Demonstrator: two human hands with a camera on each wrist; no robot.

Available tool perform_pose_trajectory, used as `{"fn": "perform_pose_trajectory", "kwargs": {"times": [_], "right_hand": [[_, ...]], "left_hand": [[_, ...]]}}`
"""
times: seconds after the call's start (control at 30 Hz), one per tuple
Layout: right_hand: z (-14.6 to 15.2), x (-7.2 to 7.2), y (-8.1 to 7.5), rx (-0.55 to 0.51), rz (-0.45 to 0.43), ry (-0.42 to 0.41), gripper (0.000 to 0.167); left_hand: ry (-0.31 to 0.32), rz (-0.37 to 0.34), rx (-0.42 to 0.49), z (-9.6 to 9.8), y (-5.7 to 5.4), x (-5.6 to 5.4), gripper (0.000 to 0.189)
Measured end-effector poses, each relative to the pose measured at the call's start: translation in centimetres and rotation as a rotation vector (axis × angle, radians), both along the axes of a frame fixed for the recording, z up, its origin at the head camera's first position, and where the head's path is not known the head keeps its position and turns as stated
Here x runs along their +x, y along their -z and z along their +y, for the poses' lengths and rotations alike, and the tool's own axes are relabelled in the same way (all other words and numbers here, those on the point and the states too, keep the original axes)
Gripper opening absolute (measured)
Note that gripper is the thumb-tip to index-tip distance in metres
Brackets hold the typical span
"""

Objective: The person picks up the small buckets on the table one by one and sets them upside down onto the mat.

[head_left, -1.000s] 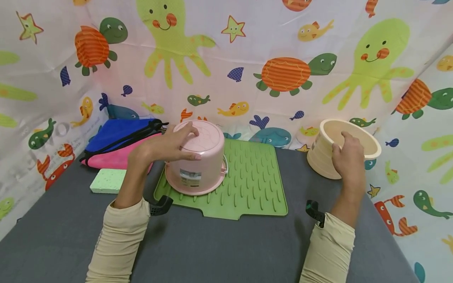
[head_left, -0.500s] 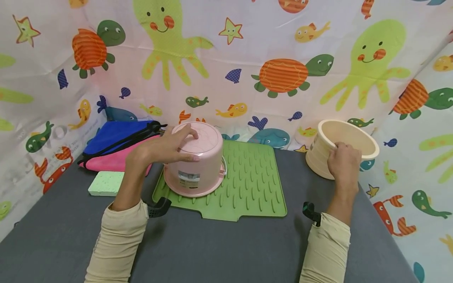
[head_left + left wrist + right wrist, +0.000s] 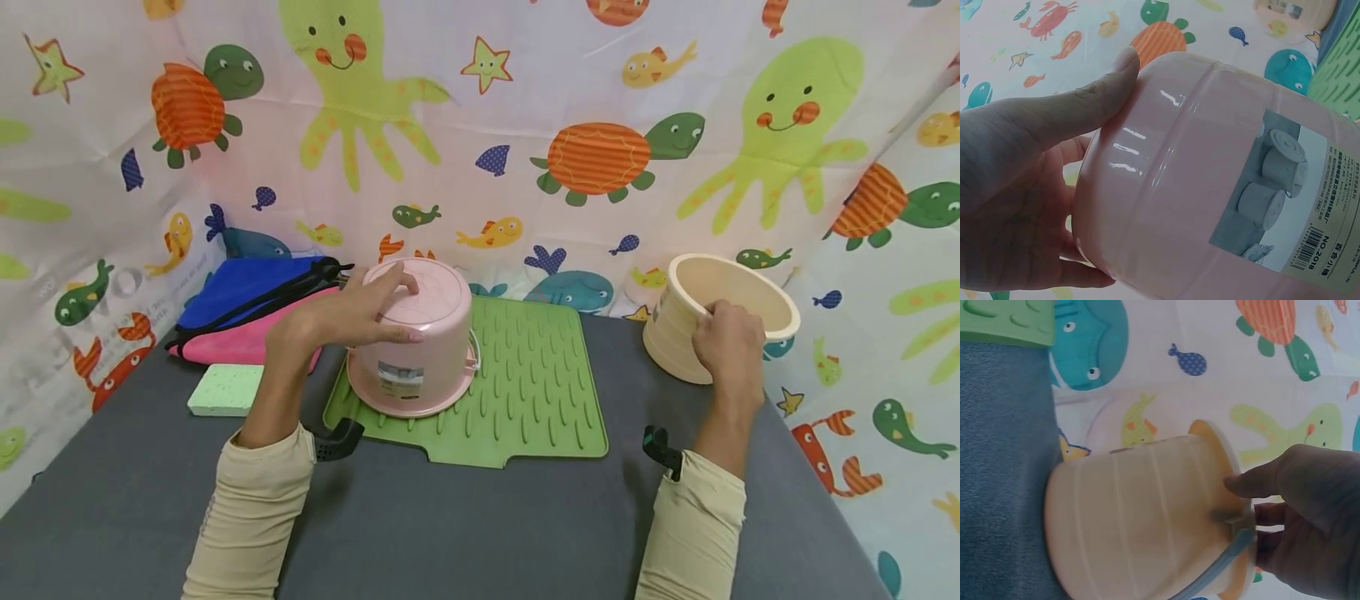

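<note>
A pink bucket (image 3: 442, 354) stands upside down on the green ridged mat (image 3: 536, 375), its paper label facing front. My left hand (image 3: 341, 312) grips it around its upturned base, thumb on the near wall and fingers across the top; the left wrist view shows the thumb along the pink wall. At the right, a cream bucket (image 3: 671, 333) has its open mouth up, leaning a little to the right. The right hand (image 3: 727, 346) pinches its near rim, with the fingers inside and the thumb (image 3: 1254, 481) outside. A grey handle (image 3: 1216, 569) hangs along the cream wall.
Left of the mat lies a blue and pink cloth bundle with black cords (image 3: 247, 296). A pale green sponge (image 3: 225, 390) sits in front of it on the dark grey table (image 3: 480, 533). A printed sea-animal curtain (image 3: 480, 125) closes off the back and sides.
My right hand has come down from over the cream bucket's mouth onto its near rim and taken hold. That bucket has shifted slightly left. The left hand keeps its grip on the pink bucket.
</note>
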State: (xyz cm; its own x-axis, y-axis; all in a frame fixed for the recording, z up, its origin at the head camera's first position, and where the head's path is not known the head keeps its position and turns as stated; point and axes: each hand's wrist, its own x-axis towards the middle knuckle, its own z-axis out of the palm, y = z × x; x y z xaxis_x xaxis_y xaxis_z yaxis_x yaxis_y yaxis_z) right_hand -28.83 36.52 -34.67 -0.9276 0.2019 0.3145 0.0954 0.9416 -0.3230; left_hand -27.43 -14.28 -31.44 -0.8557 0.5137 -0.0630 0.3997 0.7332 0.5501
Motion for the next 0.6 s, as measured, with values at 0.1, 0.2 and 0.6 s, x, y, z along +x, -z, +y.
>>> {"fn": "perform_pose_trajectory", "kwargs": {"times": [0.1,0.2,0.6], "right_hand": [[0.1,0.6,-0.6,0.04,-0.013,-0.044,0.032],[0.2,1.3,-1.2,0.061,-0.05,-0.089,0.031],[0.1,3.4,-4.1,0.057,-0.295,-0.248,0.028]], "left_hand": [[0.001,0.002,0.011,0.0,0.0,0.0,0.063],[0.005,0.006,0.015,-0.1,0.0,0.0,0.064],[-0.001,-0.001,0.001,0.1,-0.1,-0.1,0.065]]}}
